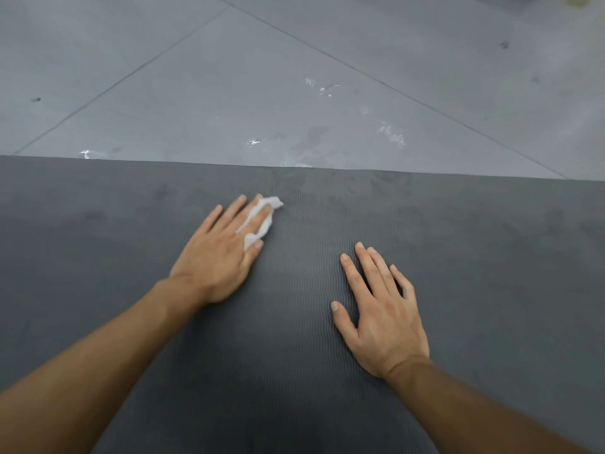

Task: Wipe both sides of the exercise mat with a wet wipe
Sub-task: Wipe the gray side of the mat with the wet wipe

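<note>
Looked down on a wide pale grey tiled floor [163, 77], dotted with small shiny wet spots [391, 134] just past the mat's far edge. Found the big dark grey ribbed foam exercise mat [491, 240] spread flat on that floor, filling the near half of the view. Saw the right hand [383, 319] open and flat on the mat, holding nothing, only pressing down. Saw the left hand [222, 253] flat too, fingers almost straight, pressing the small scrunched white wet wipe [262, 221] onto the mat close to the far edge. Spotted a bit of wipe poking up between the fingers.

Thought of a few ways for trouble:
- Could lose the wipe from under such loose, straight fingers on a hard push.
- Could slide or wrinkle the mat over the wet floor.
- Could miss patches with so small a wad.
- Could drag floor dirt back onto the mat after slipping past the edge.
</note>
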Available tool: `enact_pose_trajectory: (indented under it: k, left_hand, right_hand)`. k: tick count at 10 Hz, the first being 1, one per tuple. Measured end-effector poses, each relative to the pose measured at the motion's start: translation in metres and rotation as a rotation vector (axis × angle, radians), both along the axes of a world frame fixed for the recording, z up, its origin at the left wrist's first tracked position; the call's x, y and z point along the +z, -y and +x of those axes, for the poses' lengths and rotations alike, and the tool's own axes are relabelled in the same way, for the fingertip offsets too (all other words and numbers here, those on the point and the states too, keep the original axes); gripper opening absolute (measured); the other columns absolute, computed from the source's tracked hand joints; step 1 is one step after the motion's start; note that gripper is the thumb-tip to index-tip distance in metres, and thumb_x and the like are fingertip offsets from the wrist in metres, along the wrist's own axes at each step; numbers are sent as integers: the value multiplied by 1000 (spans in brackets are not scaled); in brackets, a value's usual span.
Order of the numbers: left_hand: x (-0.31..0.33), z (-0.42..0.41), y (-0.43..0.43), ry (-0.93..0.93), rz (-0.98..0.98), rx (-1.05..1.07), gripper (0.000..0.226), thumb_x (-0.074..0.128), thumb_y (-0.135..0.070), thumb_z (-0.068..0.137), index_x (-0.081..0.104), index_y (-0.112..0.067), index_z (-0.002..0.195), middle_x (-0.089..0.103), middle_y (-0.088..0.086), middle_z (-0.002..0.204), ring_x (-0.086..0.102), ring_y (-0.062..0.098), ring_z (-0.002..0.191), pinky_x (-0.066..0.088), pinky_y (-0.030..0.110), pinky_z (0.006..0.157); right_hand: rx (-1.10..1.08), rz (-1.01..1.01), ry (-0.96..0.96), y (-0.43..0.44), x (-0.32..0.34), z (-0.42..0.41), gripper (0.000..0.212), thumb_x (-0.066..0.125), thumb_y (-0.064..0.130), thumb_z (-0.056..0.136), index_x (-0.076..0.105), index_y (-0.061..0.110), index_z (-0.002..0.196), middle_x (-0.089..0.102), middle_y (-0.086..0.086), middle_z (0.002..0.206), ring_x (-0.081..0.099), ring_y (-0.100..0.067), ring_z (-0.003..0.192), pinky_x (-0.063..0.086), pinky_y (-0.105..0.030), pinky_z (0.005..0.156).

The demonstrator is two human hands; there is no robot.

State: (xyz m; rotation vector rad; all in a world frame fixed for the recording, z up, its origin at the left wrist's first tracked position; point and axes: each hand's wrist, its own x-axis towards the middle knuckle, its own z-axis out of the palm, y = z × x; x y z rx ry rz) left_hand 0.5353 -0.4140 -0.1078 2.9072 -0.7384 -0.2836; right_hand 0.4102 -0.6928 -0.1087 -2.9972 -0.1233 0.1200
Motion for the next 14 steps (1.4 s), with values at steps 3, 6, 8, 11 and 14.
enact_pose_trajectory:
  k: [3,6,8,11,14]
  left_hand:
    - [8,52,36,-26,-66,178,59,24,-37,109,9,-27,166,3,-8,174,1,22,160,3,45,128]
    - [7,-28,40,-16,8,-149,64,7,-47,105,-2,-30,166,-11,-13,172,-12,12,159,-4,38,129]
    - [3,-2,-66,-19,-13,228,63,9,-51,102,5,-38,164,3,-15,172,-2,12,159,2,39,128]
    - [6,-6,-37,-14,-74,468,61,26,-38,108,11,-26,166,0,-9,174,0,19,160,2,44,129]
    - [0,-73,34,-22,-2,148,67,4,-47,103,5,-25,166,-7,-8,174,-8,15,160,0,42,130]
  right_hand:
    - [8,2,-5,0,0,0,72,32,59,102,25,24,165,13,-1,174,9,-17,160,18,-47,127]
    - [5,-14,-10,-1,1,1,73,31,59,101,24,25,165,11,0,174,8,-16,160,20,-47,126]
    - [14,-23,8,1,-1,0,72,30,58,102,25,24,164,13,-1,173,9,-17,160,20,-47,126]
    - [14,-26,14,1,-2,-1,72,30,58,101,24,24,165,12,-1,173,8,-16,160,18,-46,127]
    - [9,-18,26,-1,-1,0,72,30,59,100,27,24,164,15,-1,173,11,-17,160,18,-45,127]
